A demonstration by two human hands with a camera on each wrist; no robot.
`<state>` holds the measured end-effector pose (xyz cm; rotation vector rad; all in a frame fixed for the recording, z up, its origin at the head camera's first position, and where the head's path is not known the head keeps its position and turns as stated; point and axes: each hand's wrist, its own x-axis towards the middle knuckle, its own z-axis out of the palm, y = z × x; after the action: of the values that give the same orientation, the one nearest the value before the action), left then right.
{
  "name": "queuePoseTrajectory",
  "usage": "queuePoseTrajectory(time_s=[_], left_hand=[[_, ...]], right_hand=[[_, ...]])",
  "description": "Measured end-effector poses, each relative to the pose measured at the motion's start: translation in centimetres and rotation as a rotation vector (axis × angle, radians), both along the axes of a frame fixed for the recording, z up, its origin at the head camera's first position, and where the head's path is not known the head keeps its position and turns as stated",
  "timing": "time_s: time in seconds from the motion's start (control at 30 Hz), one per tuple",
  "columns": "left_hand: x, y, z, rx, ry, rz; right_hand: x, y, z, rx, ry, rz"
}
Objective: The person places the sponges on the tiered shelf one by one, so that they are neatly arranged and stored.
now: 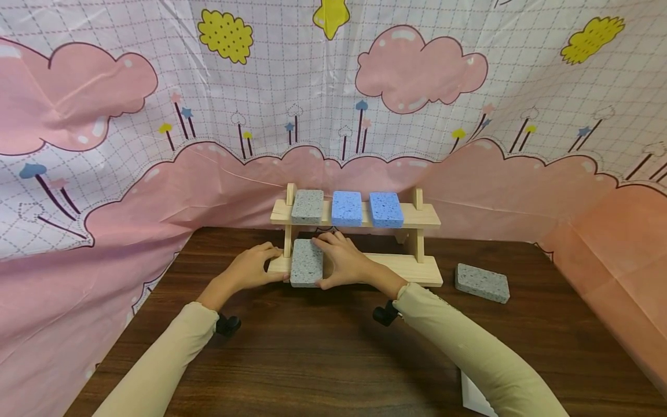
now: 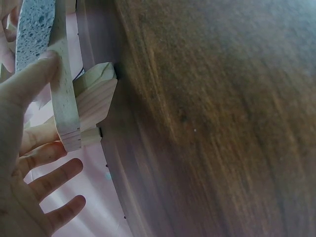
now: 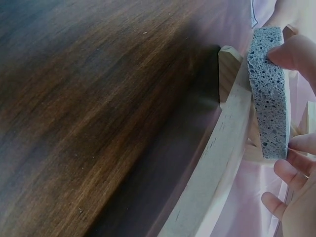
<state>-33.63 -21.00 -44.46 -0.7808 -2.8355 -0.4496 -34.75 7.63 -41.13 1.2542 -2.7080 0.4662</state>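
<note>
A grey speckled sponge (image 1: 306,263) sits at the left end of the lower board of a two-tier wooden shelf (image 1: 403,267). My right hand (image 1: 346,259) pinches this sponge between thumb and fingers at its right side; the right wrist view shows the thumb on the front edge of the sponge (image 3: 269,98). With my left hand (image 1: 245,267) I hold the left end of the lower board (image 2: 66,108), thumb along its front edge and fingers at the back. Above, the top board carries another grey sponge (image 1: 308,207) and two blue sponges (image 1: 346,208) side by side.
One more grey sponge (image 1: 482,282) lies on the dark wooden table (image 1: 312,353) to the right of the shelf. A white object (image 1: 475,399) shows partly beneath my right forearm. A patterned cloth (image 1: 292,127) hangs behind the shelf.
</note>
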Motion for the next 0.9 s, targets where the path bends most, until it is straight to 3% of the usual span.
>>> queuePoseTrajectory(time_s=[0.9], left_hand=[[0.0,0.0,0.0,-0.005,-0.012,0.011]], right_hand=[[-1.3,0.2,-0.8,0.034,-0.076,-0.045]])
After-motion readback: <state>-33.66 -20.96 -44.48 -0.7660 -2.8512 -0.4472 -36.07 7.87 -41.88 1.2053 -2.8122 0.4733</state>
